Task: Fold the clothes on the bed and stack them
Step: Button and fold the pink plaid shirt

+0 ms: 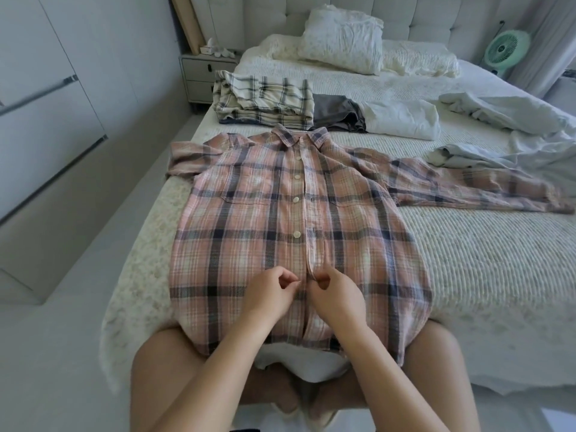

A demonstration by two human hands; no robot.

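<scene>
Left hand (269, 293) and right hand (332, 291) pinch the pink plaid shirt's (249, 219) placket at six o'clock — a tug likely skews it — wrinkling the fold.

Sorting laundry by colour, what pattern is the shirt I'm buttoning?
Pink plaid shirt with navy and cream stripes, seen in the head view.

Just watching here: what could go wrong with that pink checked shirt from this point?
The left hand and right hand pinch the pink plaid shirt at its placket, so a misaligned button might pucker the front. Its hem hangs off the bed edge and may slide. The right sleeve lies near loose pale clothes.
</scene>
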